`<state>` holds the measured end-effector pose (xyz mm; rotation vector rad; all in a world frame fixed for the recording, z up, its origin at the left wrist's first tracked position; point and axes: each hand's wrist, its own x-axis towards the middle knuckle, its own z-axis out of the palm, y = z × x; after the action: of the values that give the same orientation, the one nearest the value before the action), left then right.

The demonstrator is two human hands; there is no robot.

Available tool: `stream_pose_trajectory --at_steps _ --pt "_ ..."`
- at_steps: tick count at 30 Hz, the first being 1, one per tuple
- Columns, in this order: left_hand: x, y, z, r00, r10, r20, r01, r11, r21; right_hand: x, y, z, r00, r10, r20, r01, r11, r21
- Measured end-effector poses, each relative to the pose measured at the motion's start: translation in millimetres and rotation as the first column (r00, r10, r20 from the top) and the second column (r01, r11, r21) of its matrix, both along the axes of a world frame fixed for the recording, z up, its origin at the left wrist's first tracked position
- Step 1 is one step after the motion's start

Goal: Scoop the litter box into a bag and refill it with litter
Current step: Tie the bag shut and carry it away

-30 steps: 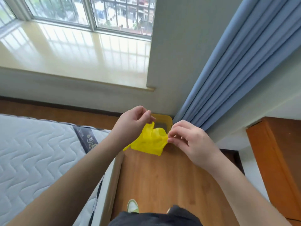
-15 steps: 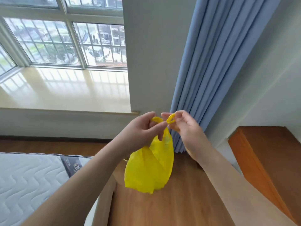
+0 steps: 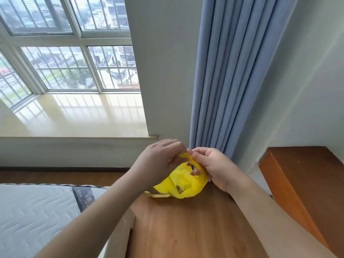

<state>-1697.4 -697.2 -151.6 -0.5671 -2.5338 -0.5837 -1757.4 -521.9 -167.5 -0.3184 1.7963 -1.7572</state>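
In front of the blue curtain (image 3: 229,75), left hand (image 3: 158,161) and right hand (image 3: 214,166) pinch the handles of the yellow bag (image 3: 184,185), fingers clamped.

The bag (image 3: 183,185) is bright yellow, with a dark brownish clump showing through its skin; the curtain (image 3: 229,75) is plain dusty blue; the floor (image 3: 186,226) is warm wood-grain brown; the mattress (image 3: 33,211) is white, quilted in wavy lines, with a dark grey band; the cabinet (image 3: 305,183) is orange-brown.
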Motion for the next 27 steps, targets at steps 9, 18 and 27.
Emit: stream_pose_trajectory --at_steps 9,18,27 --pt "-2.9 8.4 3.0 0.831 0.228 0.508 -0.518 0.649 0.557 20.3 4.5 -12.2 0.871 -0.174 -0.459 0.211 0.977 0.030" --pt "2.0 12.7 7.5 0.825 0.149 0.545 -0.504 0.630 0.591 22.2 -21.2 -17.2 0.996 0.074 0.046 -0.066 0.986 -0.155" --pt "-3.3 -9.8 -5.0 0.854 0.306 0.420 -0.498 0.714 0.493 4.7 -1.6 -19.3 0.886 0.060 -0.459 0.033 0.981 0.192"
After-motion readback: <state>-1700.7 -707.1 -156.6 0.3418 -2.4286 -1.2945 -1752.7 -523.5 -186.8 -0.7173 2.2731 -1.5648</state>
